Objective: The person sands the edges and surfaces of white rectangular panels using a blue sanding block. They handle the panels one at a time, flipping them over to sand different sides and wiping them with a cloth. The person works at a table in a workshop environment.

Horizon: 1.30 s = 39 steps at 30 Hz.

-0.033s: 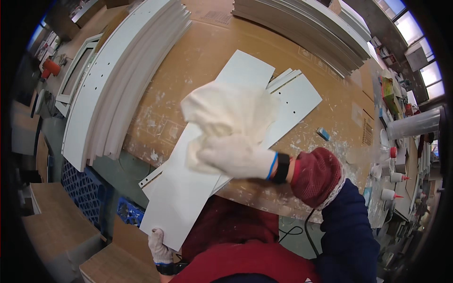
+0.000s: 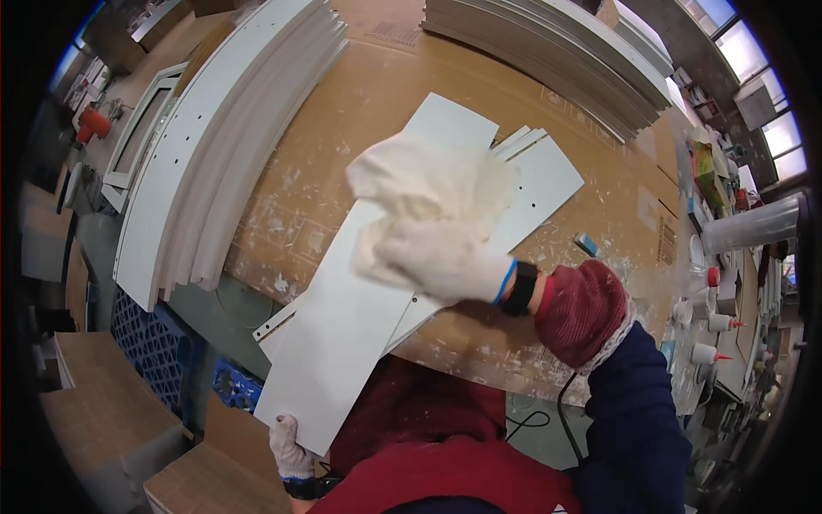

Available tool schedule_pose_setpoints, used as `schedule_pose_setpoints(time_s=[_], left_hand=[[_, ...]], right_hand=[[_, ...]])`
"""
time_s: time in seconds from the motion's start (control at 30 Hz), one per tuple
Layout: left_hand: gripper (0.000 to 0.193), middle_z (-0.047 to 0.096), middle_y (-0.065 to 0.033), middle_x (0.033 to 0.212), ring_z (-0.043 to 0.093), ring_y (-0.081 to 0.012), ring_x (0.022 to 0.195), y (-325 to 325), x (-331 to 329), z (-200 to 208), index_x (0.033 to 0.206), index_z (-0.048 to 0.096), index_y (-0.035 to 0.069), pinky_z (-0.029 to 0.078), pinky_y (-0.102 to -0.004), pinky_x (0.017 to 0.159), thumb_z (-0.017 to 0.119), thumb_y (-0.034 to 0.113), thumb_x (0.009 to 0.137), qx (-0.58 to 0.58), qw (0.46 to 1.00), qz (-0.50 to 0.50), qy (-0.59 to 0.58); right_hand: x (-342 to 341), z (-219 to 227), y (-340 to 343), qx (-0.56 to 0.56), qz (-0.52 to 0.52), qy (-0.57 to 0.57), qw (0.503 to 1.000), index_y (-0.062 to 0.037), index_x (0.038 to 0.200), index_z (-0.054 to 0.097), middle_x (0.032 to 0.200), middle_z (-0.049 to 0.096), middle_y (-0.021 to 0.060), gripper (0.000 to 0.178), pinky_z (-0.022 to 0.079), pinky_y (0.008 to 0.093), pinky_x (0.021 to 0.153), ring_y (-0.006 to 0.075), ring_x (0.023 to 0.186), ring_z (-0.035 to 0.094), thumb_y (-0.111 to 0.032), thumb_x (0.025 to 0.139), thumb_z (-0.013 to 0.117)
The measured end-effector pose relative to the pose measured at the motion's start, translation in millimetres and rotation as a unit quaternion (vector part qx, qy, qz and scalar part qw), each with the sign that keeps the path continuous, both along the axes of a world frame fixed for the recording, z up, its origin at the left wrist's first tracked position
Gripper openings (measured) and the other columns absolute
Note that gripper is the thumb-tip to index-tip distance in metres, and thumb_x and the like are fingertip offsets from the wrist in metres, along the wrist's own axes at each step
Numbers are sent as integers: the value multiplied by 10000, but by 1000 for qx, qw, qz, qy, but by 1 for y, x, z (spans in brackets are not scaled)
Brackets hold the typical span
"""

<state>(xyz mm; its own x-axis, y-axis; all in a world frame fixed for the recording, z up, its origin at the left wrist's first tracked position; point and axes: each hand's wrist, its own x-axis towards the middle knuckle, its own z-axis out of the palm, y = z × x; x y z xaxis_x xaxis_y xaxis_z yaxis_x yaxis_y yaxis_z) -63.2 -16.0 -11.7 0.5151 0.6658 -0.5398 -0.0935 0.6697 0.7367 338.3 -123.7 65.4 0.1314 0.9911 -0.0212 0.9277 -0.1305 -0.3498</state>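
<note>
A long white board [image 2: 334, 343] lies slantwise over other white boards [image 2: 552, 176] with small dark holes. My right hand [image 2: 449, 257], in a white knit glove, is closed on a cream cloth [image 2: 419, 171] that rests on the board's upper face and is blurred by motion. The cloth hides the middle of the board and part of the fingers. At the board's near left corner, my gloved left hand [image 2: 289, 444] grips the edge with the thumb on top. The fingers beneath are hidden.
Brown cardboard [image 2: 300, 180] with white flecks covers the table. White panels stand in a stack at left [image 2: 154, 214] and in another at the back [image 2: 548, 64]. A small blue block [image 2: 586, 244] and red-tipped bottles [image 2: 707, 353] lie to the right. Cardboard boxes [image 2: 111, 403] stand lower left.
My right hand and the cloth have slid a little to the right and away from me along the board. My left hand and the board stay where they were.
</note>
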Motion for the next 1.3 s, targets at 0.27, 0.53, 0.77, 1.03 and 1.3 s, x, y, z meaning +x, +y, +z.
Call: schedule_pose_setpoints(time_s=[0.27,0.53,0.77,1.03,1.3], left_hand=[[449,559,-136,1203,594,-248,1066,-3,7,3,1304,428,-12,524,-384,901,562,169,915,15,1000,0,-7],[506,562,-147,1201,605,-260,1056,-1,10,11,1309,419,-26,545,-400,868,593,215,899,21,999,-25,6],[445,586,-143,1134,641,-239,964,-6,20,19,1272,453,-17,597,-350,752,565,266,947,52,999,-2,8],[455,644,-105,926,664,-177,667,2,16,5,1171,521,18,562,-251,509,564,405,936,122,988,21,90],[493,652,-103,832,655,-165,593,-4,20,11,1162,526,27,490,-212,395,553,461,928,140,985,-5,101]], right_hand=[[193,20,-72,-79,-300,-218,925,-80,940,633,1140,608,192,204,449,426,916,370,1065,569,-250,921,523],[241,16,-191,142,-606,-211,753,-24,1165,520,1082,605,281,425,448,496,875,447,1013,567,-352,894,525],[168,9,-225,37,-567,-151,809,-24,1253,471,1200,526,250,544,424,475,932,412,1136,504,-375,850,573],[70,-13,-262,27,-519,-98,849,-74,1160,541,1106,574,171,345,473,463,829,379,1013,568,-246,861,561],[20,-17,-266,110,-410,-59,904,-72,1097,548,1003,567,142,330,484,435,764,338,919,572,-227,815,623]])
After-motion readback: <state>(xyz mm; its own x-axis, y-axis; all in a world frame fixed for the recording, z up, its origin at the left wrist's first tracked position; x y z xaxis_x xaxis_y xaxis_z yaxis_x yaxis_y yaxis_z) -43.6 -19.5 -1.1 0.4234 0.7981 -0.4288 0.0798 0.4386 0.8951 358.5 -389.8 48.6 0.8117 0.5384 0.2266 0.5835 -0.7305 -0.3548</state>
